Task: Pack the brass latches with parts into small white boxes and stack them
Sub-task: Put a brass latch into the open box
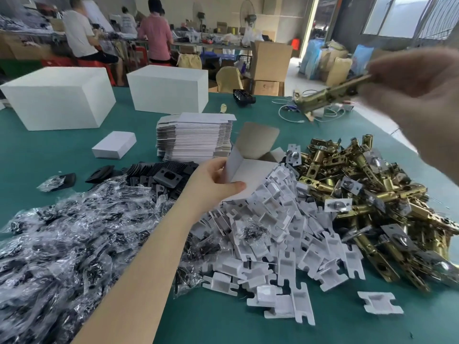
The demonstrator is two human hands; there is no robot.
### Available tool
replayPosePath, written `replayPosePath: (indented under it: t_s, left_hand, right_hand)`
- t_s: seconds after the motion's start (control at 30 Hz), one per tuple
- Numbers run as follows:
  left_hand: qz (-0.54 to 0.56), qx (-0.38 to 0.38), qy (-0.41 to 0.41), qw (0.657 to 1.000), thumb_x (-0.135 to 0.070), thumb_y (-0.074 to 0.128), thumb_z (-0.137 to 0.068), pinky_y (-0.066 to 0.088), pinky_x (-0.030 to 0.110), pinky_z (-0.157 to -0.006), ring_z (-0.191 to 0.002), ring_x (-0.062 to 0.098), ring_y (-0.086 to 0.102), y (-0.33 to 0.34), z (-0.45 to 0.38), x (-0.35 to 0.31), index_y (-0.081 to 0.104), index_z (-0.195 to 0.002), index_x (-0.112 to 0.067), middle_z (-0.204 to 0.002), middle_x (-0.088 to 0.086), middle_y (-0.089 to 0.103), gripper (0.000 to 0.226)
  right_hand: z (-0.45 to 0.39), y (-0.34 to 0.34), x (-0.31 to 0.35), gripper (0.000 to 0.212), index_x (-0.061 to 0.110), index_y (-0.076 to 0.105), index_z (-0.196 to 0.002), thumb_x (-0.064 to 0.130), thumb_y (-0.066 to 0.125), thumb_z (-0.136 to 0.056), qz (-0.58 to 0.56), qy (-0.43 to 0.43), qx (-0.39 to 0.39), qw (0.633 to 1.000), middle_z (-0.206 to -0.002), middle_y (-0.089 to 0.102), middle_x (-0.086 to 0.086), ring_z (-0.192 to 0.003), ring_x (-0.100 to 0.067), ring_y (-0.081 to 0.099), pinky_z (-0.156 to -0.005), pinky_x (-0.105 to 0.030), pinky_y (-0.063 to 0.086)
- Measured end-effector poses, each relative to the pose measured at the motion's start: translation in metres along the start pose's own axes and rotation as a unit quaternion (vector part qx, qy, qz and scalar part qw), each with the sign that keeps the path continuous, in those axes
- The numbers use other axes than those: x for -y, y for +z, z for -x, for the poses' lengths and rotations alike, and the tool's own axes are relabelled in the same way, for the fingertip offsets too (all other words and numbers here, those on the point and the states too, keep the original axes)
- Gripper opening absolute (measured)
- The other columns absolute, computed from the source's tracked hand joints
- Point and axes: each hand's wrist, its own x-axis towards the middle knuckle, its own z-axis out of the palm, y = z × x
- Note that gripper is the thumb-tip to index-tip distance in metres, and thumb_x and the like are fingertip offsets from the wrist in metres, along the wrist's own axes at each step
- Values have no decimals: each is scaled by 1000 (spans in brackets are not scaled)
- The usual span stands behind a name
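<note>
One latch (330, 94) is pinched in the raised right hand (409, 95); the left hand (213, 182) grips the open box (250, 165) over the piles. She'd best steady the box and slide it in end first.

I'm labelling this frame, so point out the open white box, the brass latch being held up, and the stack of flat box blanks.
open white box (250, 170): head view, on its white side panel.
brass latch (327, 94): head view, mid-body.
stack of flat box blanks (196, 137): head view, on the layered front edge.
</note>
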Motion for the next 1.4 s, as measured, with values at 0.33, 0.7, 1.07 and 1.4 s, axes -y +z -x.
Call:
replayPosePath:
  t_s: [0.33,0.7,1.07,1.4]
  left_hand:
    - [53,89,-11,995,-10,86,-70,59,28,-74,-90,16,73,0,2,-6,67,-117,-27,-100,-2,77,54]
    - [83,93,-29,992,-15,83,-65,57,41,-73,-90,26,72,6,5,-13,66,-118,-27,-103,2,77,57]
    - [145,76,-56,985,-14,84,-66,49,63,-98,-104,33,70,2,2,-3,71,-107,-35,-107,5,76,47]
    - [200,-50,-32,978,-19,87,-69,61,37,-78,-97,19,74,-9,-5,10,63,-118,-25,-104,-3,76,55]
  right_hand:
    - [-6,33,33,25,19,68,-92,17,72,-67,-81,62,169,980,-86,75,18,-85,-3,72,-79,-12,54]
    - [-26,73,29,21,27,72,-94,13,78,-80,158,46,365,916,-86,71,17,-79,8,67,-71,-4,51]
    - [-34,98,33,34,36,73,-98,8,56,-89,181,39,411,893,-89,67,30,-82,20,59,-65,5,41]
    - [8,83,-48,41,18,51,-131,7,57,-91,206,242,139,938,-110,65,-4,-74,-11,59,-59,-21,51]
